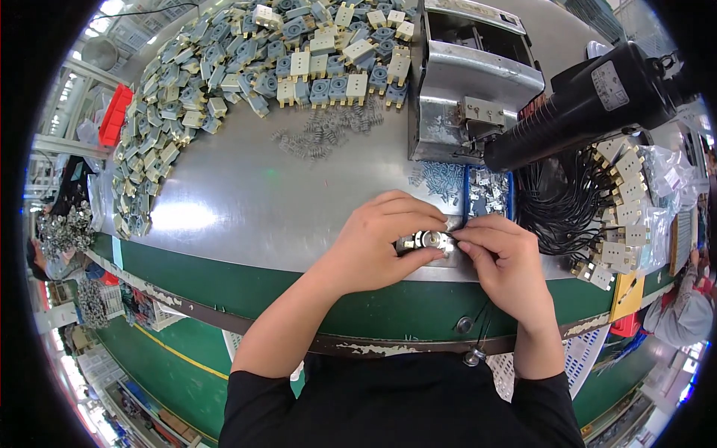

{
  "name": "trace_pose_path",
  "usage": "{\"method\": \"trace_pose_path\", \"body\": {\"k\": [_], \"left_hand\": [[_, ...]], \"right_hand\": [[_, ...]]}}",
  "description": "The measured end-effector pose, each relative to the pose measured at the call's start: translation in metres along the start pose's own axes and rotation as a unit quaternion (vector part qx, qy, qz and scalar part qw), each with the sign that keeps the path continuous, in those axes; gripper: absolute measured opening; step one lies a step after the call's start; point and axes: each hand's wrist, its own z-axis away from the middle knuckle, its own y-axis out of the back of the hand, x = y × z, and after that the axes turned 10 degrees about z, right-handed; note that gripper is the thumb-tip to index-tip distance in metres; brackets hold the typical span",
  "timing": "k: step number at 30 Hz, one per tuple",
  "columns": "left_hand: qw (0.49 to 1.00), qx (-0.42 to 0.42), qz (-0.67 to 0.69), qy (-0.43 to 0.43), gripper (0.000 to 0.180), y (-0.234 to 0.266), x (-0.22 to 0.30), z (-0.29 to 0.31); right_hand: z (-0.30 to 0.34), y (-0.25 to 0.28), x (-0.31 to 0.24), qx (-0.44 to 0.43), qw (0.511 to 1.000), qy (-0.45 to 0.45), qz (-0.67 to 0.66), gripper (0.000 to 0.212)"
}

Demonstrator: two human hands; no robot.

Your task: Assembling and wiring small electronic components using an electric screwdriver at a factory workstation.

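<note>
At the near edge of the metal worktop, my left hand (385, 239) is closed around a small assembly (432, 240) with a round metal part and a brass-coloured tab. My right hand (508, 261) pinches at its right side, thumb and forefinger together. What lies between those fingertips is too small and covered to make out. Just beyond my right hand stands a blue tray (489, 196) of small metal clips. Left of the tray lies a heap of bluish screws (442, 179).
Grey and cream switch-like blocks (321, 41) cover the far left. Loose springs (328, 127) lie before them. A metal machine (478, 75) and a black power screwdriver (575, 104) stand at right. Black cables (564, 198) and cream blocks (627, 201) lie far right.
</note>
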Motion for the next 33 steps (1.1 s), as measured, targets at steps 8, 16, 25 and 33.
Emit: {"method": "trace_pose_path", "body": {"k": [8,16,25,33], "left_hand": [[1.000,-0.026,-0.002,-0.015,0.037,0.002,-0.005,-0.003],[1.000,-0.014,0.021,-0.010,0.038,0.000,-0.005,-0.002],[0.999,-0.011,0.036,-0.013,0.036,0.003,-0.004,0.000],[0.997,0.001,0.082,0.013,0.031,0.003,-0.006,0.003]], "right_hand": [[-0.011,0.006,0.005,-0.002,0.979,0.160,0.127,0.024],[-0.034,0.016,0.029,-0.050,0.967,0.230,0.099,0.031],[-0.022,0.013,0.006,-0.011,0.992,0.117,0.056,0.028],[-0.035,0.022,0.002,-0.033,0.986,0.158,0.051,0.021]]}}
